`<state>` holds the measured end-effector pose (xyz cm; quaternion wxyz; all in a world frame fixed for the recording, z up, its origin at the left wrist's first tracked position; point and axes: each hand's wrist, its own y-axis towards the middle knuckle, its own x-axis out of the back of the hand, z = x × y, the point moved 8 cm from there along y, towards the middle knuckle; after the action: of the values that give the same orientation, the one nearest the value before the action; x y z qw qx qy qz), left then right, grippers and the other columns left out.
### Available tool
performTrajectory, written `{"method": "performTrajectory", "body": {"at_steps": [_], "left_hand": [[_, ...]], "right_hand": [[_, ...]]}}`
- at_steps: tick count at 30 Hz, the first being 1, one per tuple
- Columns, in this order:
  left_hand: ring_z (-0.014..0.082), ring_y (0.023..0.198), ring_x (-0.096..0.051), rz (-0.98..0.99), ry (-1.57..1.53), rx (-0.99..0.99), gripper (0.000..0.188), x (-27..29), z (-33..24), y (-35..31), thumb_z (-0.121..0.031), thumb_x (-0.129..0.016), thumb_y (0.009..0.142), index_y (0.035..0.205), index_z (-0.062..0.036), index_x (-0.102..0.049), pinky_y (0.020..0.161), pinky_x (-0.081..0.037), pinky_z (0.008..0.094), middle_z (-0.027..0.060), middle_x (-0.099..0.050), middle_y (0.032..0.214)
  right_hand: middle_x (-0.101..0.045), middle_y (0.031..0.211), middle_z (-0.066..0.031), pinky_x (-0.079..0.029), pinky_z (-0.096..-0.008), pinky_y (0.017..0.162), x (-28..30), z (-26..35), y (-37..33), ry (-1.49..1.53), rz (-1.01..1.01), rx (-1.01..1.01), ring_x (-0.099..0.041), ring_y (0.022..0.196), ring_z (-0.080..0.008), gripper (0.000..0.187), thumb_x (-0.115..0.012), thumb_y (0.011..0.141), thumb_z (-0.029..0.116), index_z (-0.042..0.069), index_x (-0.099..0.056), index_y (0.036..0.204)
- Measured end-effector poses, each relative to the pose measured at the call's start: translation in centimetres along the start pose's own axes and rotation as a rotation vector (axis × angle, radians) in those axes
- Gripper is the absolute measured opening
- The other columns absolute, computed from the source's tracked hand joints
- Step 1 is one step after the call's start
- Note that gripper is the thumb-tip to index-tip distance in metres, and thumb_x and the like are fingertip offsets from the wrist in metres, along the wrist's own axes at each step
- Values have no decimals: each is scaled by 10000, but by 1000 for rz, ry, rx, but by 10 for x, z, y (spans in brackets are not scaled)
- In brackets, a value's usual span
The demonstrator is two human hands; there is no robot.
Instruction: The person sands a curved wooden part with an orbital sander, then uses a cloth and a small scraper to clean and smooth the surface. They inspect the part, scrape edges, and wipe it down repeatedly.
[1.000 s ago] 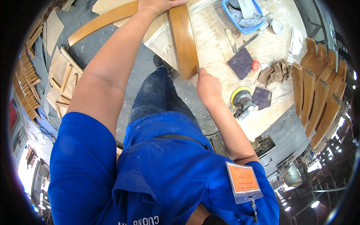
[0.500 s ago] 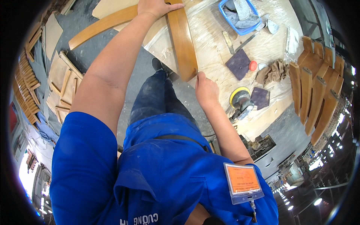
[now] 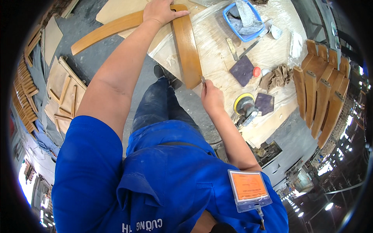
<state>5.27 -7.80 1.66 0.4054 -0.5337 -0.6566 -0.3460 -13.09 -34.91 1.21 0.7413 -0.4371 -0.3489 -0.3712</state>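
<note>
A varnished brown wooden piece [image 3: 186, 50] has a broad curved leg pointing toward me and a longer curved arm [image 3: 112, 33] reaching left. At the corner where the two meet, my left hand [image 3: 158, 12] grips the wood, its thumb stretched across the top; the other fingers are partly hidden. My right hand [image 3: 213, 96] is closed around a small tool [image 3: 203, 80] with a narrow metal tip. Most of that tool is hidden in the fist, so its exact kind cannot be told. Its tip touches or nearly touches the leg's near end.
On the plastic-covered table [image 3: 213, 42] are a blue basin [image 3: 244, 38] of scraps, a putty knife [image 3: 232, 49], dark abrasive pads [image 3: 241, 71], a red lid [image 3: 256, 71], a crumpled brown cloth [image 3: 276, 77] and a sander [image 3: 245, 105]. Stacked wooden parts [image 3: 322, 89] stand right.
The view has shifted slightly, so the table's contents sit a little further left. Both hands keep their places on and beside the wood; more of the tool's metal tip shows.
</note>
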Motion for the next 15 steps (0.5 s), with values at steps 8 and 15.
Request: {"method": "performTrajectory", "body": {"at_steps": [8, 15], "left_hand": [[322, 1042, -578, 39, 12, 38, 699, -5, 4, 0, -662, -692, 656, 1033, -73, -659, 912, -459, 417, 161, -627, 1062], [321, 1046, -576, 69, 42, 42, 699, -6, 4, 1, -657, -696, 654, 1037, -75, -659, 912, -460, 417, 160, -625, 1073]], "right_hand": [[-632, 710, -228, -471, -527, 605, 2, 8, 2, -23, 53, -16, -621, 663, -412, 139, -486, 925, 163, 40, -502, 990], [-645, 736, -208, -492, -517, 625, -5, 8, 6, -76, 80, -47, -632, 675, -409, 164, -497, 908, 155, 45, -496, 1029]]}}
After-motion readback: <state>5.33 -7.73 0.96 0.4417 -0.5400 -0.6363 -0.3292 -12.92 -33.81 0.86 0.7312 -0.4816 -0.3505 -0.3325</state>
